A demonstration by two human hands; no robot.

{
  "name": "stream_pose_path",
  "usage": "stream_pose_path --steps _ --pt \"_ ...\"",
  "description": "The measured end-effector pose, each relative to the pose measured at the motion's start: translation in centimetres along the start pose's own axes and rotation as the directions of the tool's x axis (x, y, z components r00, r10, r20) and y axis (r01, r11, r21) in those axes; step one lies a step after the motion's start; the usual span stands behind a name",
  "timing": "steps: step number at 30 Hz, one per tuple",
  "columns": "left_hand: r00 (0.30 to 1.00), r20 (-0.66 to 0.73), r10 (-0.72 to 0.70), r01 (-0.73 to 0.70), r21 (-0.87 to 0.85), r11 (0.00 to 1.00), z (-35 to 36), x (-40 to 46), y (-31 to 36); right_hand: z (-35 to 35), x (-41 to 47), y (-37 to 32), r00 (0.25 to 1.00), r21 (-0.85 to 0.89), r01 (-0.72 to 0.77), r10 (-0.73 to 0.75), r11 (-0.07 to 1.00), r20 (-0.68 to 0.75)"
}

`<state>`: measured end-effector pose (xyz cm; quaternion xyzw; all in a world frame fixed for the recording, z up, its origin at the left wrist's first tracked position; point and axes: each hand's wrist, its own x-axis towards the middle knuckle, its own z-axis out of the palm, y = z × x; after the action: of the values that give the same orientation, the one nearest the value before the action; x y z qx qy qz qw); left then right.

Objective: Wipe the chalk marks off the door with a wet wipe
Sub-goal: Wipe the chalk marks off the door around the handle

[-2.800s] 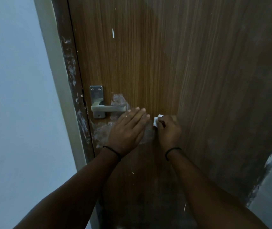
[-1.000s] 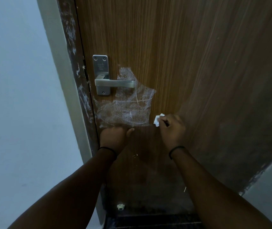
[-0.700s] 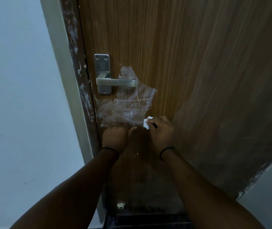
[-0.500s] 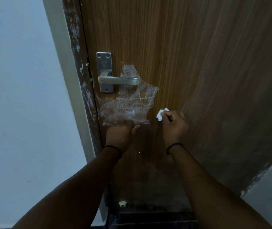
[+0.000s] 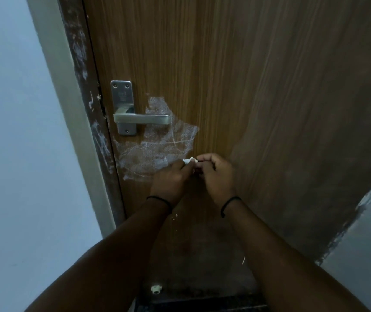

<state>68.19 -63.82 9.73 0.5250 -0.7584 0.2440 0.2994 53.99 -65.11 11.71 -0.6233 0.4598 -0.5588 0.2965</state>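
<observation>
Wood-grain door (image 5: 236, 75) filled most of your view, with a pale wall (image 5: 11, 131) and scuffed frame (image 5: 89, 109) at its left edge. Below and beside the steel lever handle (image 5: 141, 119) lay the chalk marks (image 5: 157, 149), a broad whitish smear crossed by a few thin curved lines, not yet cleared. Your left hand (image 5: 168, 179) and right hand (image 5: 216, 174) met just under the smear's lower right corner, both curled and pinching the wet wipe (image 5: 190, 160), a small white wad showing between the fingertips; it appeared held clear of the chalk rather than pressed on it. Judged from this, the wipe was being refolded or passed across. The risk: so small a wad could slip from the fingertips and fall toward the floor (image 5: 202, 302), or, once loaded, could spread chalk wider rather than lift it. A tiny white piece (image 5: 156, 289) sat at the door's foot.
</observation>
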Motion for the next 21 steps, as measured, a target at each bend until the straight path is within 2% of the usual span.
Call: stream_pose_path --steps 3,5,7,8,9,10,13,14,17,21 --pt "1.0 0.007 -0.019 0.019 -0.001 1.0 -0.1 0.4 0.3 -0.8 1.6 -2.5 0.981 -0.197 0.175 -0.188 0.965 -0.052" --pt "1.0 0.0 -0.02 0.02 0.01 1.0 -0.3 0.4 0.4 -0.8 3.1 -5.8 0.9 -0.287 0.382 -0.424 0.878 -0.101" --pt "1.0 -0.019 -0.013 0.013 0.002 1.0 -0.2 0.2 0.4 -0.3 5.3 -9.2 0.696 -0.508 0.568 -0.708 0.648 -0.124" --pt "1.0 -0.018 -0.016 0.016 -0.008 1.0 -0.1 0.2 0.3 0.1 6.4 -10.6 0.586 -0.615 0.598 -0.804 0.515 -0.103" --pt "1.0 -0.009 -0.024 0.024 -0.01 1.0 0.0 0.2 0.2 0.5 7.6 -11.7 0.51 -0.697 0.597 -0.859 0.398 -0.054" --pt "1.0 0.009 -0.028 0.028 -0.003 1.0 0.1 0.2 0.0 0.8 8.5 -12.3 0.486 -0.75 0.589 -0.874 0.301 0.03" --pt "1.0 -0.002 -0.001 0.001 -0.017 1.0 0.1 0.1 -0.4 0.5 10.4 -11.6 0.575 -0.85 0.509 -0.789 0.136 0.218" --pt "1.0 0.005 0.01 -0.01 -0.027 1.0 0.3 0.0 -0.5 0.3 10.9 -10.8 0.58 -0.862 0.494 -0.781 0.113 0.23" --pt "1.0 -0.002 0.015 -0.015 -0.049 0.999 0.6 -0.1 -0.7 0.1 11.9 -9.5 0.527 -0.882 0.468 -0.818 0.052 0.231" --pt "0.996 -0.076 0.043 -0.041 0.026 0.999 1.1 -0.5 -0.6 0.4 12.2 -9.3 0.486 -0.879 0.47 -0.853 0.073 0.189"
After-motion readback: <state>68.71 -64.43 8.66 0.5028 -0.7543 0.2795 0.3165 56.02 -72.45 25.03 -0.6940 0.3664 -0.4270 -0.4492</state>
